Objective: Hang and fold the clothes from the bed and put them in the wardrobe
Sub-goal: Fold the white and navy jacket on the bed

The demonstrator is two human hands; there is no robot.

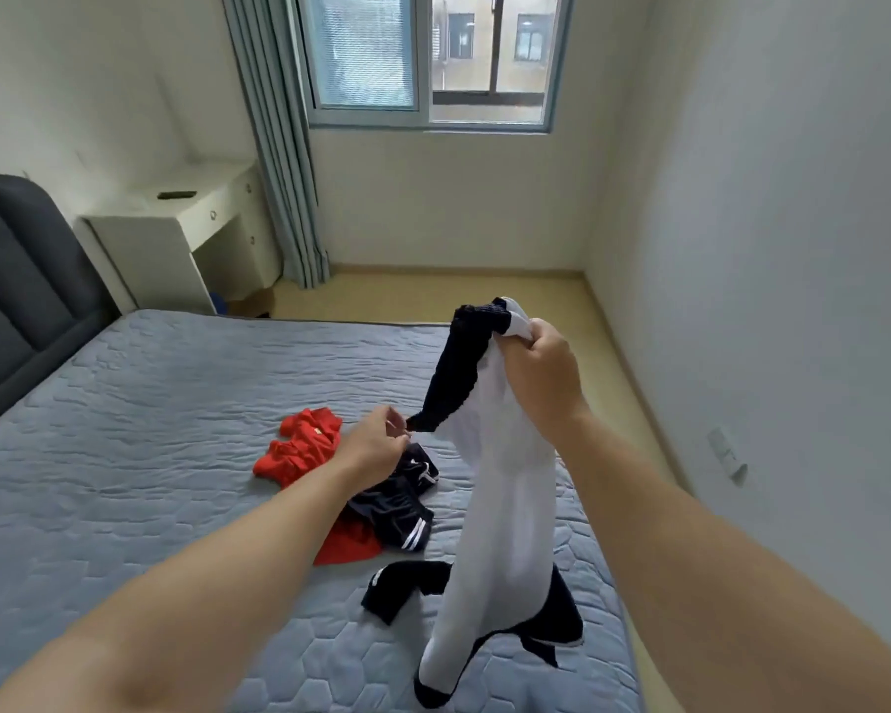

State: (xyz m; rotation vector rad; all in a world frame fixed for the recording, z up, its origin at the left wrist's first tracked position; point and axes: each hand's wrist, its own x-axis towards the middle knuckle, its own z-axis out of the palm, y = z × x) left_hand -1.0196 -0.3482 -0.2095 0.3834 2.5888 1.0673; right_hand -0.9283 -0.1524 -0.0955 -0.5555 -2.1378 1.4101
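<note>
Head view: the right hand point(541, 373) grips the white-and-navy shirt point(500, 481) by its top, hanging down to the bed point(150, 403); the left hand point(376, 445) pinches its dark sleeve tip, above the red garment point(304, 450).

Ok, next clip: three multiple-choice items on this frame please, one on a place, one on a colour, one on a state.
1. Where is the red garment?
A. on a chair
B. on the bed
C. on a hanger

2. The shirt held up is mostly:
A. white
B. green
C. yellow

3. The right grip is:
A. flat on the bed
B. hanging idle
C. holding the shirt's top

Answers:
1 B, it lies on the quilted cover.
2 A, the body is white with dark sleeves.
3 C, the fingers curl round the cloth.
</note>
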